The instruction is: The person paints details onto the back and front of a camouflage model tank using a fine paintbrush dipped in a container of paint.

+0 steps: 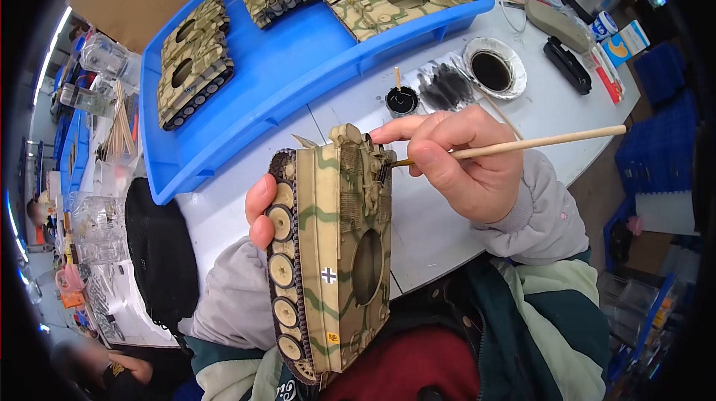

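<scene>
A camouflaged model tank hull (pixel 328 252), tan with green stripes, is held tilted up in front of my body. It has a round opening on its deck and a black cross on its side. My left hand (pixel 259 211) grips it from behind the tracks, with only some fingertips showing. In my right hand (pixel 466 162) is a thin wooden-handled paintbrush (pixel 552 141), pinched between thumb and fingers. The brush tip meets the hull's end near the small fittings, and one of my right fingers reaches to that end too.
A blue tray (pixel 276 95) holds several similar tank hulls (pixel 198 61). Behind my right hand stand a small pot of black paint (pixel 402 101), a black-smeared paper (pixel 445 88) and a bowl of dark liquid (pixel 492 69). A black cloth pouch (pixel 158 252) lies at the left.
</scene>
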A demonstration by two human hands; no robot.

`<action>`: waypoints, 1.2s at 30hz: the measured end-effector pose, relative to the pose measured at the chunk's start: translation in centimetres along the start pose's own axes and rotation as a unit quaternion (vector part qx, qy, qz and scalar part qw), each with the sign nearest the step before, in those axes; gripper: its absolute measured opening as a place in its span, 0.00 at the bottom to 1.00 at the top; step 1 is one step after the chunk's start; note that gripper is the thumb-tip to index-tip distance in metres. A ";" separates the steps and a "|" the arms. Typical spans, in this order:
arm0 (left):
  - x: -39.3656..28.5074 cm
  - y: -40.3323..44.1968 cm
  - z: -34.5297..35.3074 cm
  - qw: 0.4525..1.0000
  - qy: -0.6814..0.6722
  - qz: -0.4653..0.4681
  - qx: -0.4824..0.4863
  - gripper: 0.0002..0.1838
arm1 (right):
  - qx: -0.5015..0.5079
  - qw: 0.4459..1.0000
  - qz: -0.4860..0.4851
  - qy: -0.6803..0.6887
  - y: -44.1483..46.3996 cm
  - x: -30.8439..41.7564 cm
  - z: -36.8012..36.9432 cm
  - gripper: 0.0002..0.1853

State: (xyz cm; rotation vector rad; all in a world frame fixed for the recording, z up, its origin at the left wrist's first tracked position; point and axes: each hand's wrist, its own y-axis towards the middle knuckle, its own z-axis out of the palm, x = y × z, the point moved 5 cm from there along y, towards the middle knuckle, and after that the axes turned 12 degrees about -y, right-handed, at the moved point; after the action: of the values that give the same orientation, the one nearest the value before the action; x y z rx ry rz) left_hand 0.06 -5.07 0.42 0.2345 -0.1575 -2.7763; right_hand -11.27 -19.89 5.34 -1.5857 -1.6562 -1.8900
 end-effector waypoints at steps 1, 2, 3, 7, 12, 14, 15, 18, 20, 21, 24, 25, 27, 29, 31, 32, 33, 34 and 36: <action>0.3 0.2 0.5 0.999 -0.017 -0.045 0.020 0.35 | 0.017 1.000 0.001 -0.021 0.0 0.0 0.0 0.04; 0.1 0.2 0.8 0.999 -0.017 -0.046 0.019 0.35 | 0.016 1.000 0.001 -0.020 -0.1 -0.1 0.1 0.04; 0.1 0.0 0.8 0.998 -0.028 -0.061 -0.003 0.37 | 0.008 1.000 -0.008 -0.018 0.0 -0.1 0.2 0.05; 0.5 0.0 1.1 0.997 -0.044 -0.069 0.002 0.38 | -0.001 1.000 -0.021 -0.013 -0.1 -0.1 0.3 0.05; 0.5 0.0 1.2 0.998 -0.031 -0.062 0.006 0.39 | 0.007 0.999 -0.027 -0.023 0.1 0.3 0.3 0.05; 0.4 -0.1 1.0 0.998 -0.027 -0.058 0.000 0.39 | 0.006 0.999 -0.027 -0.020 0.0 0.3 0.4 0.05; 0.3 -0.1 0.8 0.998 -0.021 -0.051 0.000 0.39 | 0.002 1.000 -0.025 -0.009 0.0 0.3 0.4 0.05; 0.2 -0.2 0.6 0.999 0.002 -0.048 -0.008 0.39 | -0.005 1.000 -0.021 0.007 -0.1 0.2 0.5 0.05; 0.1 -0.3 0.5 0.998 0.019 -0.052 -0.016 0.39 | -0.007 1.000 -0.019 0.012 -0.1 0.1 0.5 0.05; 0.1 -0.2 0.5 0.998 0.016 -0.056 -0.016 0.39 | -0.007 1.000 -0.020 0.010 -0.1 0.1 0.5 0.05; 0.1 -0.1 0.6 0.998 0.009 -0.065 -0.013 0.39 | -0.005 1.000 -0.025 0.001 -0.1 0.2 0.5 0.05; 0.1 -0.1 0.6 0.997 0.003 -0.072 -0.010 0.39 | -0.005 1.000 -0.029 -0.006 0.0 0.2 0.6 0.05; 0.1 -0.2 0.6 0.997 0.009 -0.069 -0.019 0.39 | -0.003 0.999 -0.029 -0.015 -0.1 0.3 0.5 0.06; 0.0 -0.3 0.5 0.997 0.015 -0.065 -0.029 0.39 | -0.001 0.999 -0.029 -0.024 -0.1 0.3 0.6 0.06; 0.0 -0.3 0.4 0.997 0.029 -0.061 -0.022 0.40 | -0.009 0.999 -0.028 -0.022 -0.1 0.3 0.5 0.05; 0.0 -0.2 0.5 0.997 0.029 -0.062 -0.022 0.40 | -0.009 0.999 -0.028 -0.022 -0.1 0.3 0.5 0.05; 0.2 -0.1 0.7 0.998 0.012 -0.061 -0.018 0.39 | -0.002 0.999 -0.018 -0.031 -0.1 0.4 0.4 0.05; 0.3 -0.1 0.9 0.998 -0.004 -0.061 -0.014 0.39 | 0.006 0.999 -0.009 -0.040 0.0 0.4 0.4 0.05; 0.3 -0.1 0.9 0.998 -0.015 -0.066 -0.010 0.39 | 0.000 0.999 -0.010 -0.035 -0.1 0.3 0.4 0.05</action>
State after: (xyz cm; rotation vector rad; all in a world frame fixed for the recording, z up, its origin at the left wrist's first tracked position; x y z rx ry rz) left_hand -0.45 -5.00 1.27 0.2045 -0.1247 -2.9115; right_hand -11.21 -19.37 5.39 -1.6595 -1.7048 -1.8655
